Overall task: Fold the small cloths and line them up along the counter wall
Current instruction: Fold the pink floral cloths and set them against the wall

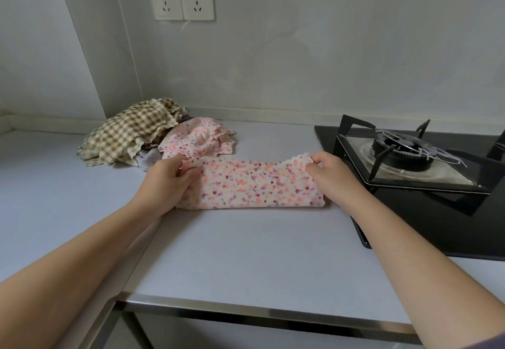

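A pink speckled cloth point(254, 184) lies on the grey counter point(246, 244), folded into a long band. My left hand point(169, 179) pinches its far left corner and my right hand point(328, 171) pinches its far right corner, lifting the far edge a little. Behind it, near the wall, lies a loose pile: a green checked cloth point(131, 132), another pink speckled cloth point(196, 138) and a bit of pale purple cloth point(149, 158) underneath.
A black gas hob point(410, 157) with its pan support stands at the right, close to my right hand. Two wall sockets point(180, 0) sit above the pile. The counter's metal front edge point(246, 310) runs below my arms.
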Tool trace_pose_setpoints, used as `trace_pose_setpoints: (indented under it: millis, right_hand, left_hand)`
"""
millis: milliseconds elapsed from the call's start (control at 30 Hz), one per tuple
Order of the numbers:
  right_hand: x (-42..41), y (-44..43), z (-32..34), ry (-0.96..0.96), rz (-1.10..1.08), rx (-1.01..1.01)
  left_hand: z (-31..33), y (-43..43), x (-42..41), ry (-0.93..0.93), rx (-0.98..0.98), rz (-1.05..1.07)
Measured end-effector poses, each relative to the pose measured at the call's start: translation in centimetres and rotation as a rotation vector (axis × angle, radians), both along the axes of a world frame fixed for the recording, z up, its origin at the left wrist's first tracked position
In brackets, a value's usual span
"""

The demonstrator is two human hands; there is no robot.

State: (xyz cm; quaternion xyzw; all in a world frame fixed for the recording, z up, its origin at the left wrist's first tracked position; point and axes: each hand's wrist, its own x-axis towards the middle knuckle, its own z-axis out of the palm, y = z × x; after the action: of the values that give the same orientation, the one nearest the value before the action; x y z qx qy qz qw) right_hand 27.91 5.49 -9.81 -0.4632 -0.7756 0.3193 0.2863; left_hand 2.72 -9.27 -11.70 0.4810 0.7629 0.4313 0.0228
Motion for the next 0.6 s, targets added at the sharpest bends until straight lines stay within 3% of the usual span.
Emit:
trace_pose_setpoints:
  millis: [267,600]
  right_hand:
    - [0.0,-0.3,0.0,-0.167,-0.028,0.041]
    - [-0.9,-0.7,-0.6,-0.375,-0.103,0.264]
  left_hand:
    - [1.6,-0.2,1.2,0.127,-0.341,0.099]
    - [0.7,0.7,1.5,0.385,-0.287,0.188]
